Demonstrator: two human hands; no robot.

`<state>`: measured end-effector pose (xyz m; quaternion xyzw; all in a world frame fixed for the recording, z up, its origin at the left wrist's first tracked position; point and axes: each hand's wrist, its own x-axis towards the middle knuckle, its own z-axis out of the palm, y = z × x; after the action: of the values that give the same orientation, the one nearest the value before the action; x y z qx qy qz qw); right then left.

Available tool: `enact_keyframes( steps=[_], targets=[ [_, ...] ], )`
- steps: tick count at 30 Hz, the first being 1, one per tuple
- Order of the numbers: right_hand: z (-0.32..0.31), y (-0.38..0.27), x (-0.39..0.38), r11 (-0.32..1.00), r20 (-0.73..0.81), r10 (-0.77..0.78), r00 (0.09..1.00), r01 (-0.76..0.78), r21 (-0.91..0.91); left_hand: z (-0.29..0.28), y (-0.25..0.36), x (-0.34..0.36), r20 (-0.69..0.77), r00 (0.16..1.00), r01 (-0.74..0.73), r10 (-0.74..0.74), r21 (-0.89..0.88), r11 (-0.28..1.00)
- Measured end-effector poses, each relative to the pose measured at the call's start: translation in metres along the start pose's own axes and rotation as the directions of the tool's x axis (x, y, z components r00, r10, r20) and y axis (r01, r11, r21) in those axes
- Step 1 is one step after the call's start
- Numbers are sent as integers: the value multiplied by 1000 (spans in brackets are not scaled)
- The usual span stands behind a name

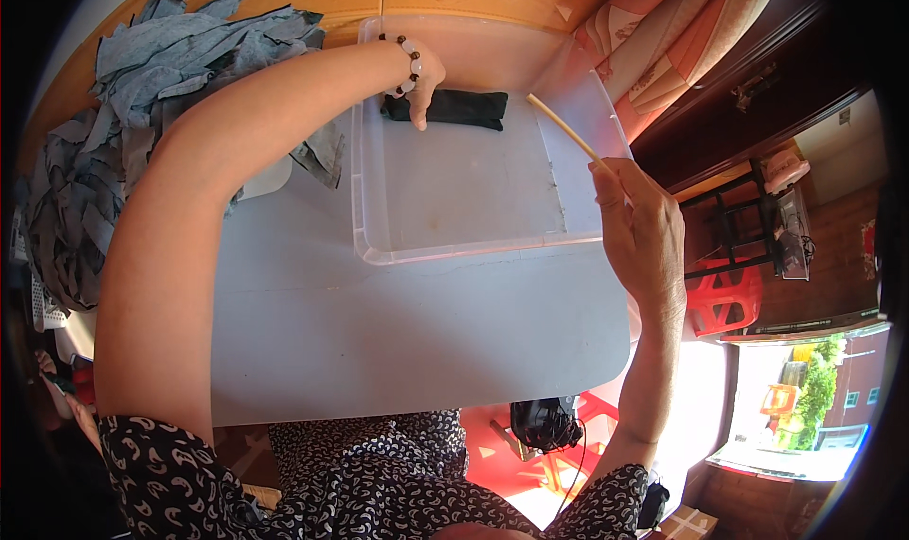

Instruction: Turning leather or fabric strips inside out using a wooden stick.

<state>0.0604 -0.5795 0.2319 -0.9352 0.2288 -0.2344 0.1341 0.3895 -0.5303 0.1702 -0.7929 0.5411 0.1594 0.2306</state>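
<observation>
My left hand (424, 90) reaches into the back left of a clear plastic bin (371, 237), over a dark fabric bundle (469, 111) lying inside; its thumb points down in front of the bundle, and the other fingers are mostly hidden, so whether it grips cannot be made out. A beaded bracelet is on that wrist. Closed around a thin wooden stick (559, 122), my right hand (636, 228) is at the bin's right front corner, with the stick angled up and left over the bin.
Grey-blue fabric strips (189, 53) are heaped left of the bin on the grey table (407, 341). Pink patterned cloth (644, 38) hangs at the back right; a red stool (720, 294) and black rack stand right. A black bag (544, 422) sits below the table's front edge.
</observation>
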Motion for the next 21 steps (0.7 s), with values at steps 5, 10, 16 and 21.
enact_keyframes(
  steps=[5, 10, 16, 21],
  targets=[
    [3, 10, 16, 988, 53, -128, 990, 132, -84, 15, -9, 16, 36, 999, -47, 39, 269, 962],
    [15, -2, 43, 984, 243, -79, 967, 114, -134, 33, -26, 37, 198, 980, 5, -22, 87, 996],
    [41, 15, 88, 901, 349, -58, 935, 200, -385, 4, -3, -1, 90, 996, 5, -8, 38, 999],
    [52, 6, 103, 930, 336, 34, 941, 94, -356, 10, -25, 1, -156, 986, -56, 63, 47, 997]
  ],
)
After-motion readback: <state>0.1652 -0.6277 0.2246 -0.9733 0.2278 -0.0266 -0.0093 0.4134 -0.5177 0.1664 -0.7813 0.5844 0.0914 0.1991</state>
